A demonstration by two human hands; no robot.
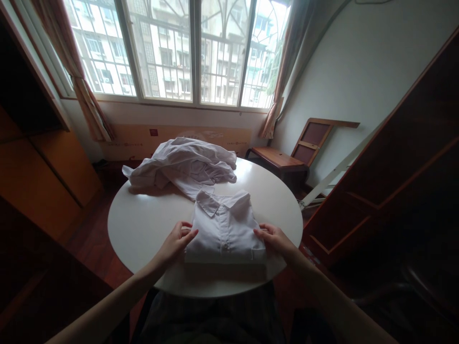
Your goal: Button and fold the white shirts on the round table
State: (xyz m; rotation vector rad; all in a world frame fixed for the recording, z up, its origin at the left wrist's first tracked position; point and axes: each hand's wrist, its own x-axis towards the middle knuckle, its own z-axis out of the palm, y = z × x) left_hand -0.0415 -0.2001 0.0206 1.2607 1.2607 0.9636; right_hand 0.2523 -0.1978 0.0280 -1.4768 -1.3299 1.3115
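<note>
A white button-up shirt (224, 229), folded into a neat rectangle, lies on the round white table (143, 229) near its front edge. Its collar points away from me, and buttons run down the middle. At the shirt's left edge, my left hand (182, 235) grips with the thumb on top and the fingers beside or under the cloth. My right hand (271, 235) holds the opposite edge the same way. Behind the folded shirt, a loose heap of white clothing (190, 165) is crumpled across the far side of the table.
A wooden chair (281, 157) stands beyond the table at the right. A dark reddish wooden panel (380, 186) leans in from the right, and a yellow-brown cabinet (53, 177) is at the left. Barred windows (165, 52) with tied curtains (84, 91) line the far wall.
</note>
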